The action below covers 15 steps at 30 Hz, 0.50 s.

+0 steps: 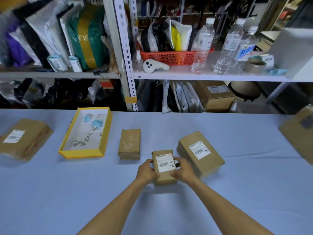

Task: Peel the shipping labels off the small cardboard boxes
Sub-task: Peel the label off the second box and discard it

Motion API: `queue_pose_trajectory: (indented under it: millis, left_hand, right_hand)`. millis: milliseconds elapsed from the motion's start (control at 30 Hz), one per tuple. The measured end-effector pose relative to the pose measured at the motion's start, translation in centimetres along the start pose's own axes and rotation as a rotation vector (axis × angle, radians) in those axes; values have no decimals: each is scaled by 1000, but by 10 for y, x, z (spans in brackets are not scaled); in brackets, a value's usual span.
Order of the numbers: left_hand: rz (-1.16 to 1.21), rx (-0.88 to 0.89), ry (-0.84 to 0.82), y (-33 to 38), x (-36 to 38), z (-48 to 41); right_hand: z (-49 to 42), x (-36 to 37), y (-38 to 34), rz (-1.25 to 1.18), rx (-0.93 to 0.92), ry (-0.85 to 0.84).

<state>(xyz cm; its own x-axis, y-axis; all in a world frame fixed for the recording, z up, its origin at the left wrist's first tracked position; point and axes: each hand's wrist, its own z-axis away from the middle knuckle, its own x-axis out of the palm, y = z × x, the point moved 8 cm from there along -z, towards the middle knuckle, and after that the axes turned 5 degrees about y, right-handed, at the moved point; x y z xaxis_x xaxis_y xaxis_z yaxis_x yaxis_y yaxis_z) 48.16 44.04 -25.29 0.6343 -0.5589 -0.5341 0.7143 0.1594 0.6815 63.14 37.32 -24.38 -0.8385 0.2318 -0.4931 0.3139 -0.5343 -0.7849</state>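
Both hands grip one small cardboard box (165, 168) low over the counter (237, 192): the left hand (147, 172) clasps its left side, the right hand (183, 170) its right side, fingers curled round the edges. The white shipping label (165, 162) on its top lies flat and whole, so peeling here looks not yet begun.

Taking that held box as the landmark: just beyond it to the left sits a bare box (129, 144) with no label showing, apparently done. Just right of it lies a labelled pack (200, 152), its sticker intact. Further left is a yellow tray (65, 150) holding crumpled scraps, probably removed labels. Far left lies a larger parcel (23, 138) with a label on it; far right, a carton (299, 133) is cut off by the picture's edge.

So roughly one box seems finished, and several remain.

On the held box's label I read a barcode, "MX" and "03"; the smaller print is too blurred.
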Motion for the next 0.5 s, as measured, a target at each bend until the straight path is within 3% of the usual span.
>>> queue_pose_trajectory:
  millis: [200, 333, 500]
  left_hand:
    - [175, 176, 104, 11, -2, 16]
    - [294, 194, 156, -1, -3, 15]
    - [305, 211, 119, -2, 0, 14]
  right_hand:
    - [4, 1, 0, 1, -101, 53]
    - [14, 13, -1, 59, -191, 67]
    - [11, 15, 8, -34, -71, 36]
